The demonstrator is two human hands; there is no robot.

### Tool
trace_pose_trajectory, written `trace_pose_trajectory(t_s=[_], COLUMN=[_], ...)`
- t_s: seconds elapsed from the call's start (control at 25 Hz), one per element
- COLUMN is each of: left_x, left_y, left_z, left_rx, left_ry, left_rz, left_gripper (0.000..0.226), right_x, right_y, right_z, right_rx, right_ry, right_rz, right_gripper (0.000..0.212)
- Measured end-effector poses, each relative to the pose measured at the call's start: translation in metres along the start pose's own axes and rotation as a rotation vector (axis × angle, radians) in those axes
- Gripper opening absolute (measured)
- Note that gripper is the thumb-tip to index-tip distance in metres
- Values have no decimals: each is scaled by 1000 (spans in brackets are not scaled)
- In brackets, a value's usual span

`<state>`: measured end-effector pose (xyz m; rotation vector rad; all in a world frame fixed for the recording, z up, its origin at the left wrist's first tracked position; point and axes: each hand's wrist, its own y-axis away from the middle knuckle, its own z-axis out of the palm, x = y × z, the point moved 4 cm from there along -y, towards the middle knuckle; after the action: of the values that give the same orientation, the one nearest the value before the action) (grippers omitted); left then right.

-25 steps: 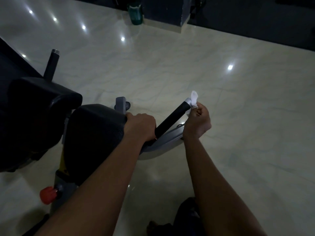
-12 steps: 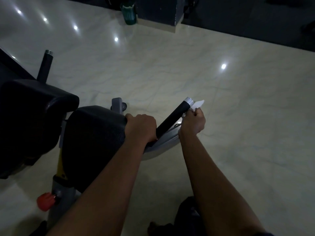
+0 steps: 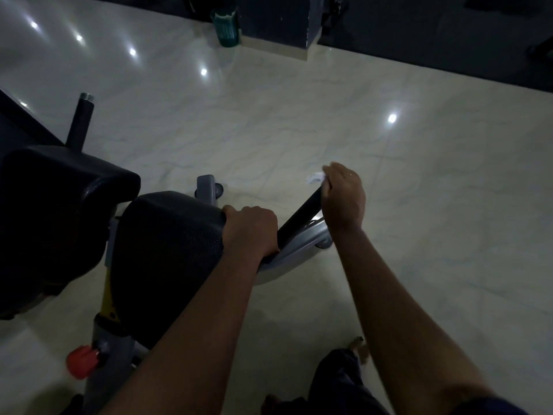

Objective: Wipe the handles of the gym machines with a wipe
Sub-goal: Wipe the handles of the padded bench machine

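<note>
Right hand (image 3: pixel 342 199) now curls wipe (image 3: pixel 314 177) round handle (image 3: pixel 299 217).

Two hands (image 3: pixel 250 230) (image 3: pixel 344 199), two handles (image 3: pixel 299 217) (image 3: pixel 80 121), one wipe (image 3: pixel 314 178).

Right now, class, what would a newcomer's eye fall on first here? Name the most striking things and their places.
At the centre, the left hand grips the near end of a black handle while the right hand holds a white wipe over its far tip. A red knob stands out at lower left.
</note>
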<state>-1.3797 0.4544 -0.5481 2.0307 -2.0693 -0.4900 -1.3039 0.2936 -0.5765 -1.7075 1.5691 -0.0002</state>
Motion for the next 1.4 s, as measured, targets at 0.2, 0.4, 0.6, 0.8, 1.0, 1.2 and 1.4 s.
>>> trace_pose_trajectory(t_s=[0.2, 0.4, 0.6, 0.8, 1.0, 1.2, 1.4], left_x=[0, -1, -1, -1, -1, -1, -2], left_y=[-2, -4, -3, -6, -7, -2, -1], left_z=[2, 5, 5, 6, 6, 2, -4], left_rx=[-8, 34, 38, 17, 9, 0, 12], left_ry=[-9, -2, -9, -13, -8, -2, 163], left_rz=[-7, 0, -8, -13, -9, -21, 33], left_gripper=[36, 29, 25, 32, 25, 17, 27], right_x=[20, 27, 13, 12, 9, -18, -8], right_y=[-42, 11, 21, -11, -2, 84, 61], right_z=[8, 4, -4, -9, -16, 1, 1], right_rx=[-731, -263, 66, -203, 22, 186, 40], right_ry=[-89, -627, -498, -182, -146, -146, -101], right_rz=[294, 918, 830, 195, 247, -126, -292], right_gripper=[19, 38, 28, 19, 12, 24, 32])
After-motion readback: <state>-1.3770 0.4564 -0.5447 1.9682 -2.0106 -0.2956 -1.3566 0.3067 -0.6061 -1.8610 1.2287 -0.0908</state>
